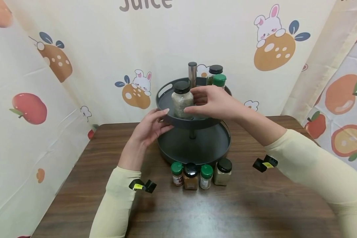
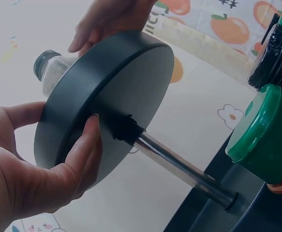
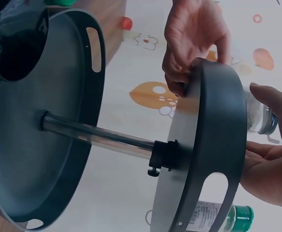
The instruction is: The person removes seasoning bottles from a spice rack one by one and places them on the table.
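A clear jar with a black lid and pale contents [image 1: 182, 103] stands on the upper tray of a dark two-tier round stand [image 1: 193, 124]. My right hand [image 1: 215, 102] is at the jar's right side, its thumb overlapping the front of the glass and its fingertips near the lid. In the right wrist view a gap shows between the fingers [image 3: 266, 166] and the jar [image 3: 254, 113]. My left hand [image 1: 153, 127] holds the upper tray's left rim, thumb outside and fingers underneath, as the left wrist view shows [image 2: 68, 174].
Behind my right hand on the upper tray are a black-lidded jar [image 1: 215, 70] and a green-capped bottle [image 1: 219, 80]. Several spice jars [image 1: 191, 180] line up on the wooden table before the lower tray [image 1: 184, 145]. A patterned curtain [image 1: 92, 49] hangs behind.
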Available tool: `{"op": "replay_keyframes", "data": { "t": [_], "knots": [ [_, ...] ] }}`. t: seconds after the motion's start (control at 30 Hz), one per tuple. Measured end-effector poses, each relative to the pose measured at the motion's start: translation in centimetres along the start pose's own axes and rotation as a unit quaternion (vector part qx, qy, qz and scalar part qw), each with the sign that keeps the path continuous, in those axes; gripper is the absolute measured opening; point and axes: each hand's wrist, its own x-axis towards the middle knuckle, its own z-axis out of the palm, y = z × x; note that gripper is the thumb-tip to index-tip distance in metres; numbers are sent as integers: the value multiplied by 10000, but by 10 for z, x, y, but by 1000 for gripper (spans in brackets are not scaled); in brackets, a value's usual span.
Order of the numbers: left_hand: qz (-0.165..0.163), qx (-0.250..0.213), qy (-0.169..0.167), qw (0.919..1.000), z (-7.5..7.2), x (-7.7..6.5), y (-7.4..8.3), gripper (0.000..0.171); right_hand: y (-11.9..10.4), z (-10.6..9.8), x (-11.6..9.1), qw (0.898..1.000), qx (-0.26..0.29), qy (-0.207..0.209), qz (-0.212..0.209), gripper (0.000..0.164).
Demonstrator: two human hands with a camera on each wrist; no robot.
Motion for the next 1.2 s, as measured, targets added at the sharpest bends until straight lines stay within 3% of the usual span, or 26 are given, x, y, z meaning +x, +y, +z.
{"op": "replay_keyframes", "data": {
  "t": [0.43,0.73,0.87,1.03,1.2],
  "knots": [
    [-4,3,-26,10000,0,1,2,69,-11,12,13,9981,-96,574,193,63],
    [-21,48,-14,10000,-1,0,1,68,-14,21,18,9928,-604,973,352,66],
    [0,11,-18,10000,-2,-1,1,69,-15,18,21,9946,-634,740,349,58],
    [1,-25,-33,10000,-2,0,1,69,-8,9,25,9999,28,71,149,45],
    [-4,-29,-71,10000,0,0,1,71,-2,-1,28,9977,494,-453,100,41]
  ]
}}
